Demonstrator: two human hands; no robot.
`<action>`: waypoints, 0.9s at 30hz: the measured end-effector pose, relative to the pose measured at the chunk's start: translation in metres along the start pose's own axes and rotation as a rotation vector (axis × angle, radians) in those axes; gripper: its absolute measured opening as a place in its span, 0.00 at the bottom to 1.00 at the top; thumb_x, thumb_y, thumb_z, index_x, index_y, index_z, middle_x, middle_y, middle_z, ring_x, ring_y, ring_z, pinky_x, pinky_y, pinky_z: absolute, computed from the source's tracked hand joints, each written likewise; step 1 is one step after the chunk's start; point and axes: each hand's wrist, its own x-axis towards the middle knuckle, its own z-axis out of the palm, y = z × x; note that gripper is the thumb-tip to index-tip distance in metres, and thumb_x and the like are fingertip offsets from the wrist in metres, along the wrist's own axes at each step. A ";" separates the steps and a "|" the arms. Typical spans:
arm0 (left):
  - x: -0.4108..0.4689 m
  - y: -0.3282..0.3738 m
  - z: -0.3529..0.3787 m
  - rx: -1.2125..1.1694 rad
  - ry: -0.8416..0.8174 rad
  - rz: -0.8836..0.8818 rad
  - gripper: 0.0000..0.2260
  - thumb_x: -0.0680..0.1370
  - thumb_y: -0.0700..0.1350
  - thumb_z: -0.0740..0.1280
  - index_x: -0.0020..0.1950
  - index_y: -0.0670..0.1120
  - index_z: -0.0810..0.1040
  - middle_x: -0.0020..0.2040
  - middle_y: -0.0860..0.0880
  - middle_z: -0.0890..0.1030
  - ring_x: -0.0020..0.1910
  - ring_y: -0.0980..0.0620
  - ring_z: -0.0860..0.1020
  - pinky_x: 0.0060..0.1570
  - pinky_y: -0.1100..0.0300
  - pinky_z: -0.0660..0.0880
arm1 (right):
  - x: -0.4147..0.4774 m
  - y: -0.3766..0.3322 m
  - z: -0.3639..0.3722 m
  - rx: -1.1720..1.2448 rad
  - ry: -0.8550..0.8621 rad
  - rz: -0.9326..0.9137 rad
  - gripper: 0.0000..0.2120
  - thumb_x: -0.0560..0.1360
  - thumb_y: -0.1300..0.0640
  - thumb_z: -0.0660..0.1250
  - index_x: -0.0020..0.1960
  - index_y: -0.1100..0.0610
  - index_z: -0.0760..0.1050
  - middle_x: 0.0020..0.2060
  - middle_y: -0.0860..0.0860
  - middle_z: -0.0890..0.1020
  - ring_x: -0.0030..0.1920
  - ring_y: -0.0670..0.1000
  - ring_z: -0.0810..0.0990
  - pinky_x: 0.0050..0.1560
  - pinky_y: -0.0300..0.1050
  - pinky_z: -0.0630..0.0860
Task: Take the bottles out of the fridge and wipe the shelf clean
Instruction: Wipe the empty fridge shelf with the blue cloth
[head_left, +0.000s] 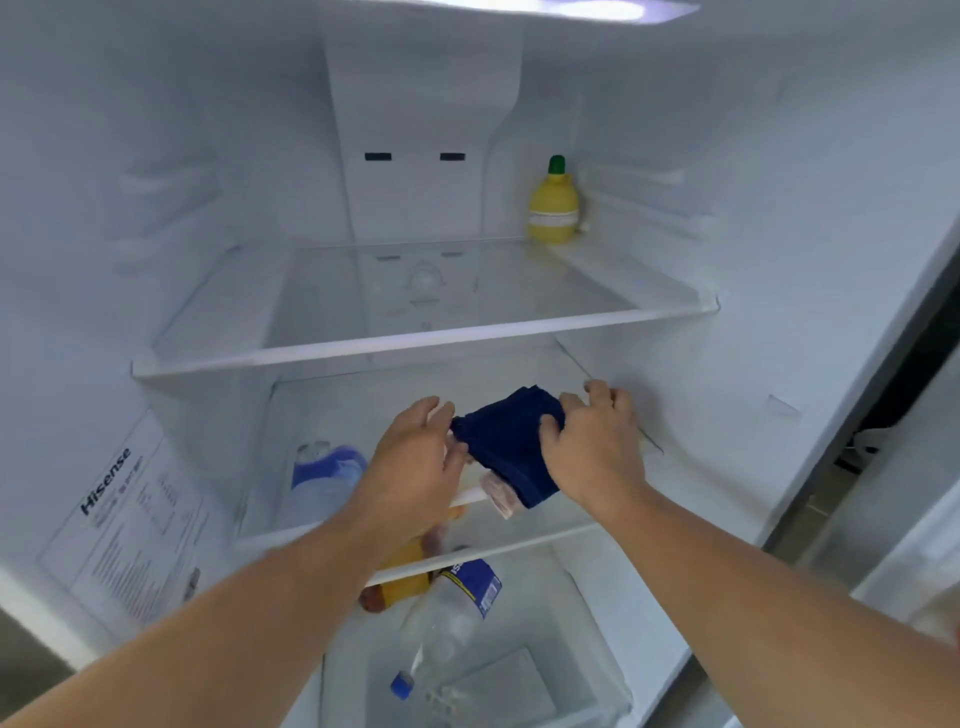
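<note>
Both of my hands reach into the open fridge over the middle glass shelf (524, 540). A dark blue cloth (506, 441) is stretched between them: my left hand (421, 457) grips its left end and my right hand (592, 447) grips its right side. A clear bottle with a blue label (324, 475) lies on the left of this shelf. On the upper shelf (415, 340) a yellow lemon-shaped bottle with a green cap (553, 205) stands at the back right. Below, a clear water bottle with a blue cap (447, 623) lies tilted.
An orange bottle (402, 571) lies under the middle shelf, partly hidden by my left forearm. A small pinkish packet (498, 496) sits under the cloth. A printed Hisense sheet (130, 519) sticks to the left wall. The fridge door edge (883, 415) stands at the right.
</note>
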 end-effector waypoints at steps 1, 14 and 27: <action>-0.009 -0.004 0.002 0.101 -0.015 0.010 0.24 0.84 0.52 0.53 0.79 0.45 0.58 0.79 0.47 0.58 0.77 0.48 0.57 0.75 0.55 0.54 | -0.004 -0.007 0.001 0.049 -0.061 -0.023 0.25 0.78 0.42 0.56 0.69 0.55 0.73 0.69 0.56 0.70 0.68 0.59 0.65 0.69 0.52 0.65; -0.097 -0.058 0.008 0.343 -0.064 -0.127 0.28 0.81 0.54 0.34 0.81 0.47 0.47 0.81 0.47 0.52 0.79 0.48 0.49 0.77 0.48 0.45 | -0.009 -0.030 0.023 -0.064 -0.484 0.020 0.28 0.81 0.43 0.42 0.80 0.45 0.44 0.80 0.53 0.46 0.80 0.58 0.44 0.78 0.56 0.43; -0.052 -0.073 -0.004 0.318 -0.132 -0.167 0.28 0.80 0.60 0.36 0.80 0.57 0.48 0.81 0.51 0.53 0.79 0.47 0.49 0.76 0.47 0.49 | 0.055 -0.034 0.049 -0.094 -0.327 -0.017 0.17 0.81 0.60 0.48 0.64 0.57 0.70 0.59 0.57 0.75 0.60 0.60 0.72 0.65 0.58 0.67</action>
